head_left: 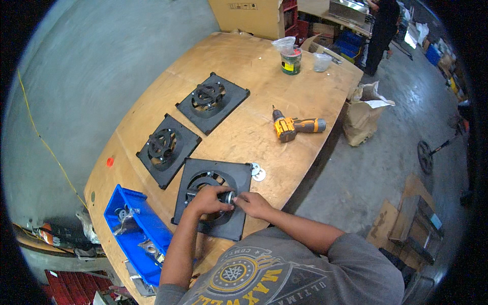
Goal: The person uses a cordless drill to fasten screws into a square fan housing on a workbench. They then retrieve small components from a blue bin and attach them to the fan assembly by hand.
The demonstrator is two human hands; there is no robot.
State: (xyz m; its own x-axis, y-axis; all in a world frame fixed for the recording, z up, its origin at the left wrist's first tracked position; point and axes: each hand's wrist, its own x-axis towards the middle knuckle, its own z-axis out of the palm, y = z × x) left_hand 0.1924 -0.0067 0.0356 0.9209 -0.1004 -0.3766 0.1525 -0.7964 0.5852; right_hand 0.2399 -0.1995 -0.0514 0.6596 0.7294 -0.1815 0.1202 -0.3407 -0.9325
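Nearest to me on the wooden table lies a square black plate with a round slotted opening in its middle. My left hand is over that opening, its fingers closed around a small round part with a silvery metal rim. From the other side my right hand pinches at the same part with thumb and fingertips. Exactly what sits under the fingers is hidden. Two flat silver discs lie at the plate's right corner. Farther off rest two similar black plates, one at left and one behind it.
A blue bin with small metal parts and plastic bags stands left of my forearm. A yellow-and-black cordless drill lies to the right. At the back are a tub and a clear cup. A person stands beyond the table.
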